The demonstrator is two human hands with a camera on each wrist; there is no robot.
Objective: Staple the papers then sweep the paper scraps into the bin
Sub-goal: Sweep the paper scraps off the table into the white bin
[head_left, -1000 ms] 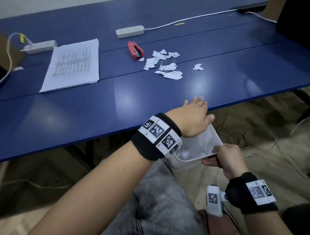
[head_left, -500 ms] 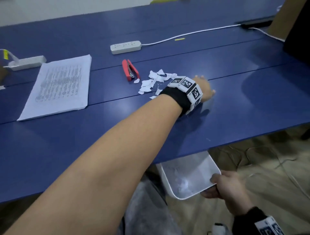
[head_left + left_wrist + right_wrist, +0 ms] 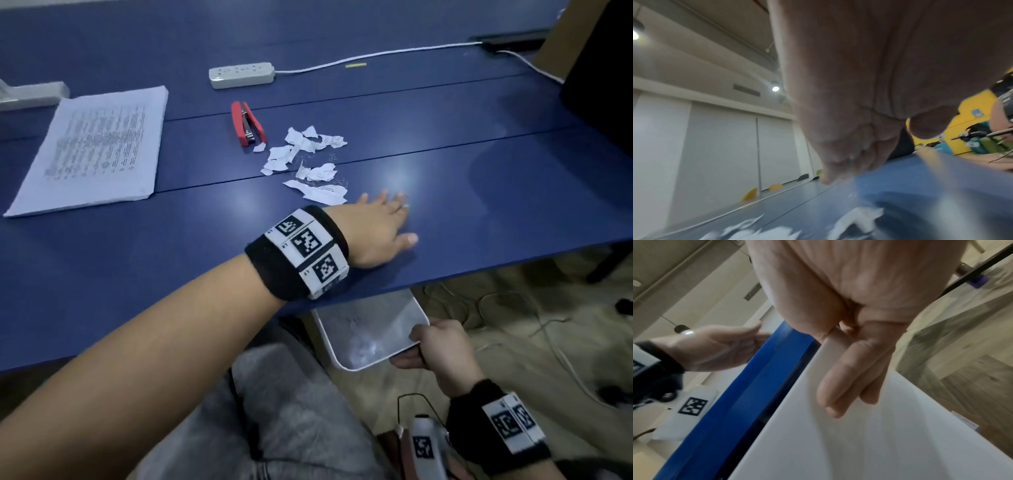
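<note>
The left hand (image 3: 376, 229) lies flat with fingers spread on the blue table (image 3: 479, 192) — just beside the torn white paper scraps (image 3: 308, 161). Below the table edge, the right hand (image 3: 442, 349) grips the rim of the white plastic bin (image 3: 346, 356) — thumb inside.

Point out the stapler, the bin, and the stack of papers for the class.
stapler (image 3: 248, 124), head view, on its red top arm.
bin (image 3: 416, 299), head view, on its white far rim.
stack of papers (image 3: 99, 147), head view, middle of the printed top sheet.
</note>
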